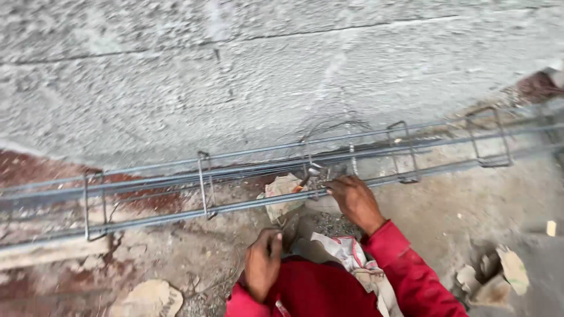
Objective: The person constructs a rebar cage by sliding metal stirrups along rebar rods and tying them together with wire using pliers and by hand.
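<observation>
Rebar cage (pixel 247 176) is laid lengthwise across the ground at the foot of a rough grey block wall (pixel 235 76), running from the 9 o'clock edge of the view up toward 3 o'clock. The cage is made up of long parallel bars that are enclosed at intervals by rectangular stirrups (pixel 204 185). The right hand (pixel 354 199) is placed at the near side of the cage, just right of centre, with its fingers curled narrowly around a small metal tool (pixel 311 174) whose tip is set against a stirrup where it crosses the long bars. Whether the tool is a hook or a pair of nippers cannot be told. A loose coil of thin binding wire (pixel 335 124) is seen at 12 o'clock of that hand, resting against the wall. The left hand (pixel 262 263) is held low at 6 o'clock, closed into a loose fist beside the red-clothed knee (pixel 317 290); what it grips, if anything, cannot be told. A crumpled paper sack (pixel 282 191) is lodged between the two hands, under the cage. Broken masonry pieces (pixel 499 270) are scattered at 4 o'clock on the dusty ground.
</observation>
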